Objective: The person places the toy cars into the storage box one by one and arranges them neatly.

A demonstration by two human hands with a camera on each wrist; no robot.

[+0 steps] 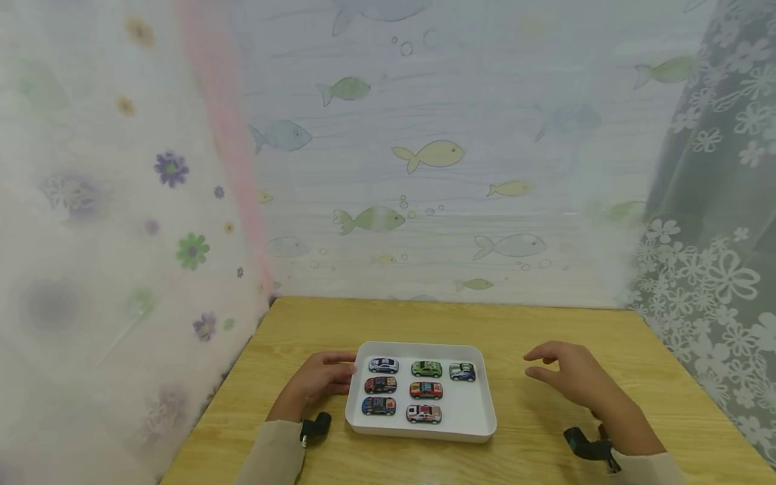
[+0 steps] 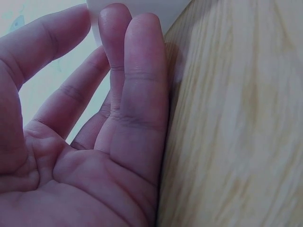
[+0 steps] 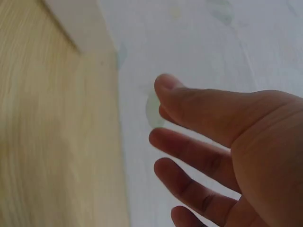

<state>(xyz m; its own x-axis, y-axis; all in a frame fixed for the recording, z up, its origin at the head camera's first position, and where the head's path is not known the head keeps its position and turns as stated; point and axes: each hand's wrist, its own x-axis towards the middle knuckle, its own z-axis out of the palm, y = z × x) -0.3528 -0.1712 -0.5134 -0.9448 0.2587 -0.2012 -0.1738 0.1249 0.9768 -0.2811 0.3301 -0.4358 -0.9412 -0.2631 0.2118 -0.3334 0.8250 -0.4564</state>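
A white rectangular tray (image 1: 467, 431) lies on the table with several small toy cars in it. Three stand in the left column: a white-and-blue car (image 1: 383, 365), a dark red car (image 1: 380, 384) and a blue-and-black car (image 1: 378, 405). In the middle column are a green car (image 1: 427, 368), a red-and-yellow car (image 1: 426, 390) and a white-and-red car (image 1: 424, 413). One white, green and blue car (image 1: 463, 372) is at the back right. My left hand (image 1: 321, 380) touches the tray's left side with extended fingers. To the tray's right, my right hand (image 1: 566, 370) hovers, fingers loosely bent, holding nothing.
The wooden table (image 1: 521, 458) carries the tray near its front. A fish-patterned curtain (image 1: 436, 202) hangs behind, a flower-patterned one (image 1: 139, 269) on the left and a lacy one (image 1: 715, 269) on the right. Each wrist wears a small black camera.
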